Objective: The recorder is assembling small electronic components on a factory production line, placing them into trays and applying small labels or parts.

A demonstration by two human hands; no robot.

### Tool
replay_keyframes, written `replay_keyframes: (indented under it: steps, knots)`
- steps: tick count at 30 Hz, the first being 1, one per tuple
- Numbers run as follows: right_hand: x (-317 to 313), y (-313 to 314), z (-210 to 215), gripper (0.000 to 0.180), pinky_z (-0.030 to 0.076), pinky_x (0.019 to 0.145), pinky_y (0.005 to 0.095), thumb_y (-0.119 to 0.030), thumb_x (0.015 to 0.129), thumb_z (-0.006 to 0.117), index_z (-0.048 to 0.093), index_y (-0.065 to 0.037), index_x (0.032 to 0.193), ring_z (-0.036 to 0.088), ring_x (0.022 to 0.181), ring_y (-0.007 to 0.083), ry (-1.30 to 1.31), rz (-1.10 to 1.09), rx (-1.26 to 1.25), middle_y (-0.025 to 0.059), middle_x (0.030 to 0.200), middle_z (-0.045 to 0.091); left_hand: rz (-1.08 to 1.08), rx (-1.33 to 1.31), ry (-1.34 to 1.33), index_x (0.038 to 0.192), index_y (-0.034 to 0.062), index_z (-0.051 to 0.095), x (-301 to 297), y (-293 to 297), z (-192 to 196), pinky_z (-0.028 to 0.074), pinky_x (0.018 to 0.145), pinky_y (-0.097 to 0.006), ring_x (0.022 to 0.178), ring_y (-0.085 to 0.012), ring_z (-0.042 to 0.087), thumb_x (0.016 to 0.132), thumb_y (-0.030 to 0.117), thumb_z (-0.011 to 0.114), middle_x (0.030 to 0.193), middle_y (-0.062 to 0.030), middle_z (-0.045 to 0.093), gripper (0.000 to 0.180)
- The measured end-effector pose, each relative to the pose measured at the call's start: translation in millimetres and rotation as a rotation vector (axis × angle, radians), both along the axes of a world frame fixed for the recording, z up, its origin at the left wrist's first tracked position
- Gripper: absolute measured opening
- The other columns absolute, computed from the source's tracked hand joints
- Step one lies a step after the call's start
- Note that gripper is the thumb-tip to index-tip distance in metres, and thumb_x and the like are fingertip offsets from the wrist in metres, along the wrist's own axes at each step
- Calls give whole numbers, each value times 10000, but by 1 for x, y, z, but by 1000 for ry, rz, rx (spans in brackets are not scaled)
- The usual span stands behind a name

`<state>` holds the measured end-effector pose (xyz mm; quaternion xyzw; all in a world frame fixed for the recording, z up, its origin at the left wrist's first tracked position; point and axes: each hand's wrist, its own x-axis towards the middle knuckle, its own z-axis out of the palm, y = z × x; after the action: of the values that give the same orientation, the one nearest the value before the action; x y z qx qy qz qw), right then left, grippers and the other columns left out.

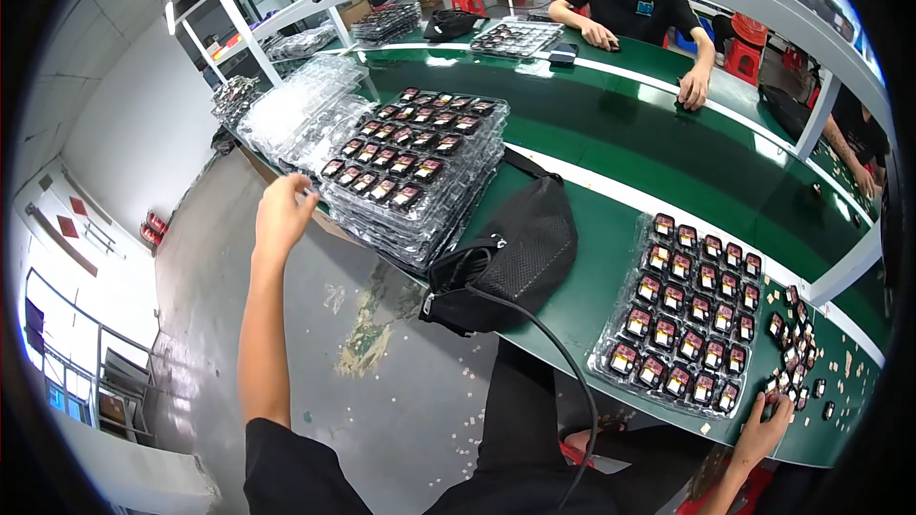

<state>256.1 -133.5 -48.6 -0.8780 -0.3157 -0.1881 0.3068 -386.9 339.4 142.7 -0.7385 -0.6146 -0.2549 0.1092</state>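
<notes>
My left hand (pixel 284 213) is raised beside the tall stack of clear plastic trays (pixel 405 229), its fingers apart and holding nothing. On the top tray sit rows of small black pieces (pixel 403 136) with red, yellow and white faces. At the lower right, my right hand (pixel 763 429) is at the near edge of a heap of loose black pieces (pixel 794 343). Its fingertips are closed around one small black piece (pixel 769 408), partly hidden by them. Just left of that hand lies another clear tray (pixel 601 358) filled with rows of the same pieces.
A black bag (pixel 525 253) with a trailing cable lies between the trays on the green bench (pixel 572 324). Empty clear trays (pixel 296 119) are piled behind the tall stack. Across the green conveyor (pixel 592 138), a person (pixel 634 10) works. A white frame post (pixel 849 262) rises at right.
</notes>
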Motion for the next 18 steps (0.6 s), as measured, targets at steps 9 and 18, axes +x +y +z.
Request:
replay_keyframes:
  steps: [9,18]
  knots:
    - [-3,3,4,194,440,896,431,-112,996,661,539,39,1007,533,956,347,-19,-29,-66,164,989,535,207,250,85,1197,64,710,-76,203,-3,514,989,-486,1151,-376,658,938,159,665,1181,-187,717,280]
    - [-18,12,24,374,519,718,414,-353,996,742,708,20,990,629,769,285,-144,-74,-146,151,898,662,388,193,239,1181,48,679,-94,255,-22,500,1008,-518,1208,-399,617,940,196,645,1259,-184,677,285]
